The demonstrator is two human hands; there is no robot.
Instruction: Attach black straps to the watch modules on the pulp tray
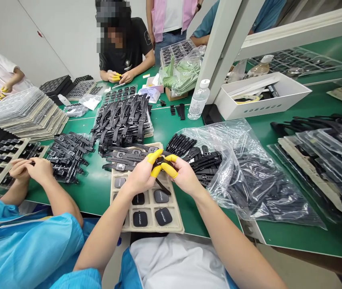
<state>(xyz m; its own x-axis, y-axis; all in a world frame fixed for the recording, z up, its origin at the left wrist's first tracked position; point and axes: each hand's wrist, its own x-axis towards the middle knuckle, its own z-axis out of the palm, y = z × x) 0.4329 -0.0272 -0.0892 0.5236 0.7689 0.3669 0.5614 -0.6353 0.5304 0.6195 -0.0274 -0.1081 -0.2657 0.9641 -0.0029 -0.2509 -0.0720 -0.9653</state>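
Both of my hands wear yellow finger cots and meet in the middle of the view around a black watch [159, 160]. My left hand [145, 171] pinches it from one side. On the other side, my right hand [180, 173] grips it with thumb and finger. A black strap [163, 187] hangs below the fingers. Beneath the hands lies a beige tray [150, 228] with square watch bodies [163, 216] in its compartments. Several watches with straps [123, 155] lie across the tray's far end. Loose black straps [206, 163] are piled just right of my right hand.
A clear bag of black straps [258, 184] covers the right. Beyond stand a water bottle [199, 100] and a white box [264, 98]. Stacked watches [123, 118] rise ahead. A co-worker's hands [34, 168] work close on the left; another person [125, 52] sits opposite.
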